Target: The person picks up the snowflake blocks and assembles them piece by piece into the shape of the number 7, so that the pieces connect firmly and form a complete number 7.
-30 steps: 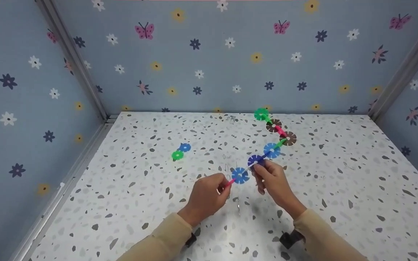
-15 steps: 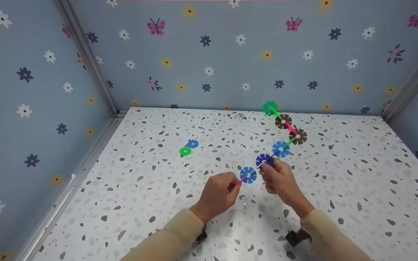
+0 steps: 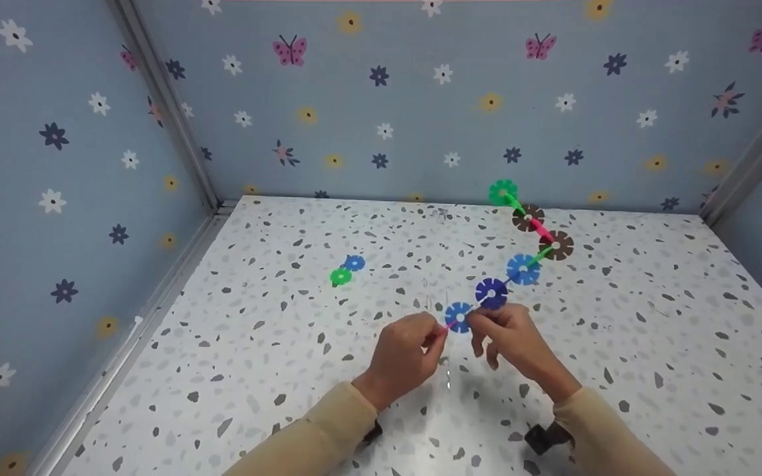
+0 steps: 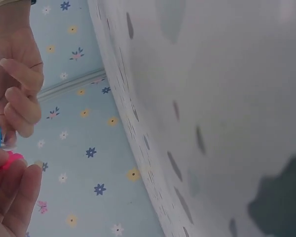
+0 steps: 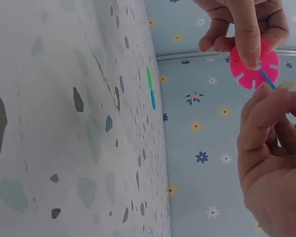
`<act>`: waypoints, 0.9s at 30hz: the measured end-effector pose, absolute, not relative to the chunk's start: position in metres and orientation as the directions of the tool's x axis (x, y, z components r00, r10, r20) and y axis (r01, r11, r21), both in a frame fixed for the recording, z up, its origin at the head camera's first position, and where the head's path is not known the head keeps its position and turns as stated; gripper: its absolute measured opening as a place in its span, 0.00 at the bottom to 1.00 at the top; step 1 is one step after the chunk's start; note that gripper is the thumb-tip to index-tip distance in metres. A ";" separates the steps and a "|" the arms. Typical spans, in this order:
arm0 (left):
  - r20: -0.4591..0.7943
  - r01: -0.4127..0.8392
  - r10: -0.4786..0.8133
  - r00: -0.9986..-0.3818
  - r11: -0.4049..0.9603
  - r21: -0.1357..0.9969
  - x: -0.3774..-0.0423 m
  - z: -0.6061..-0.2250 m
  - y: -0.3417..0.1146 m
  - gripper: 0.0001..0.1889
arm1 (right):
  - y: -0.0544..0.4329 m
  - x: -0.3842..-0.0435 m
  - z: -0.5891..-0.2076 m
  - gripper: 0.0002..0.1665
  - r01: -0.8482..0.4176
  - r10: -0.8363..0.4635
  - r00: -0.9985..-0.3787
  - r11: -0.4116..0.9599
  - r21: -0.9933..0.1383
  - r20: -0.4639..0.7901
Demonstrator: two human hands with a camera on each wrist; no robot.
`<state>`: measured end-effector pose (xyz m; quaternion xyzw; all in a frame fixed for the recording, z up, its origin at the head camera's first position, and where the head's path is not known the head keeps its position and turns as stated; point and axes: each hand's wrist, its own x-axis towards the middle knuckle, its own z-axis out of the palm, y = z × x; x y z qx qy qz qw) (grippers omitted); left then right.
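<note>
A chain of notched plastic discs slants over the speckled board in the head view. My left hand [image 3: 404,354] pinches the pink disc [image 5: 271,61] at its near end, thumb across its face in the right wrist view. Slotted into it is a light blue disc [image 3: 457,309]; my right hand [image 3: 513,340] pinches its right edge, other fingers loosely bent. A white disc, mostly hidden by those fingers, links it to a dark blue disc [image 3: 491,285]. Farther up are another light blue disc [image 3: 518,263], two brown discs [image 3: 556,254] and a green end disc [image 3: 501,185].
Left of the hands, a loose green disc [image 3: 340,276] and a loose blue disc [image 3: 354,263] lie touching on the white speckled board [image 3: 275,330]. Flower-patterned panels [image 3: 421,132] stand at the back and both sides. The chain's far end reaches the back panel.
My right hand has shifted from the dark blue and white discs down to the light blue disc's edge. The left hand keeps its pinch on the pink disc. The head view has turned slightly left.
</note>
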<state>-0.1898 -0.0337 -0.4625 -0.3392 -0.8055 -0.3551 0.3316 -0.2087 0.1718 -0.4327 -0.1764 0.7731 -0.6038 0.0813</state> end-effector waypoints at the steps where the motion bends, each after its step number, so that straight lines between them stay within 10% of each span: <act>1: 0.775 0.784 0.312 -0.549 0.514 0.349 -0.189 -0.462 -0.034 0.07 | 0.172 -0.208 -0.432 0.17 -0.182 -0.387 -0.918 0.212 -0.960 0.088; 11: 0.786 0.800 0.299 -0.541 0.470 0.372 -0.187 -0.456 -0.038 0.09 | 0.165 -0.207 -0.432 0.21 -0.242 -0.441 -0.880 0.088 -0.966 0.179; 27: 0.706 0.738 0.333 -0.625 0.547 0.394 -0.193 -0.458 -0.036 0.05 | 0.160 -0.207 -0.440 0.11 -0.283 -0.306 -0.933 0.290 -0.914 0.191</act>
